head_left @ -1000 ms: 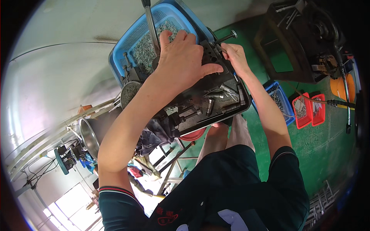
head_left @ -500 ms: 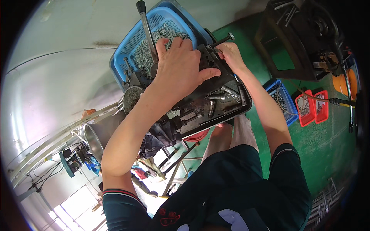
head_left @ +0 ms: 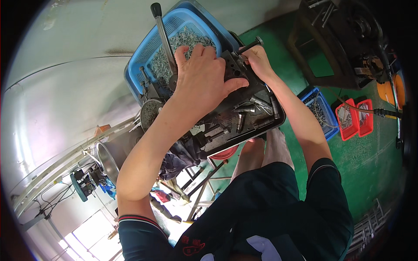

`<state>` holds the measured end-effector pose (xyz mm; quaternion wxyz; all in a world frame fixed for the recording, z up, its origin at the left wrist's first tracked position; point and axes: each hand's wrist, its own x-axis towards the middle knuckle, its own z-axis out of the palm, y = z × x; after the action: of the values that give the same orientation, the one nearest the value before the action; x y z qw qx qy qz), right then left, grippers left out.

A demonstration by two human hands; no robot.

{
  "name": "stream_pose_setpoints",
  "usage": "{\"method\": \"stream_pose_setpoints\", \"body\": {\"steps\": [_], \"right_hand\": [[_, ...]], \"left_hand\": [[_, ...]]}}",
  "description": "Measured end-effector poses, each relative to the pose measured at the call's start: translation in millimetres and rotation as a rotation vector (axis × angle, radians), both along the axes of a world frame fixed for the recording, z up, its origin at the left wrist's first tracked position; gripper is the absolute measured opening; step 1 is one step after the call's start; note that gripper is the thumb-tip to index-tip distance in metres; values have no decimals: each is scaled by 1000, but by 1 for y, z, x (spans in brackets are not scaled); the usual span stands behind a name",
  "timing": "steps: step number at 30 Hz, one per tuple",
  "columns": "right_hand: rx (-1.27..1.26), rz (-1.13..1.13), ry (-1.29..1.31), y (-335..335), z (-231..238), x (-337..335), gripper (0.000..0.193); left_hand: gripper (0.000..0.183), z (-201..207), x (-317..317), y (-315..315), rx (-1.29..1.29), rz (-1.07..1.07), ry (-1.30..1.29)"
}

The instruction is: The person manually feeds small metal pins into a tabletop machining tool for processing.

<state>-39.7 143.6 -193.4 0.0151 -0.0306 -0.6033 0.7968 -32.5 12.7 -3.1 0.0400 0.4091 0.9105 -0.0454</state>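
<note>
A dark metal fixture [head_left: 234, 68] with round holes in its top lies between my hands. My left hand [head_left: 201, 76] rests across it, back upward, fingers spread and bent towards the small metal pins [head_left: 162, 63] in the blue basket [head_left: 185, 14]; its thumb stretches out over the fixture. Its fingertips are partly hidden. On the fixture's right side, my right hand [head_left: 257, 63] is closed, with thumb and fingers together just under a long bolt [head_left: 249, 45]. What it pinches is hidden. A lever with a black knob [head_left: 156, 9] rises left of my left hand.
A black tray [head_left: 244, 142] holds sockets and metal tools [head_left: 241, 122]. A round container of small parts [head_left: 150, 111] stands to the left. On the green floor at right are a blue basket [head_left: 326, 115], red bins [head_left: 348, 126] and a dark machine frame [head_left: 322, 48].
Both hands keep almost the same places. My right hand has shifted slightly at the fixture's side, and the view has tilted a little.
</note>
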Motion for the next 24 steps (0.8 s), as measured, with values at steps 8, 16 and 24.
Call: {"method": "stream_pose_setpoints", "body": {"steps": [8,16,24], "right_hand": [[199,-101,242,6,7,-30,24],[98,-23,308,4,15,-50,33],[-1,-54,300,-5,18,-51,31]], "left_hand": [[51,-1,2,2,27,22,1],[50,1,7,5,24,41,17],[46,-6,12,5,109,104,39]]}}
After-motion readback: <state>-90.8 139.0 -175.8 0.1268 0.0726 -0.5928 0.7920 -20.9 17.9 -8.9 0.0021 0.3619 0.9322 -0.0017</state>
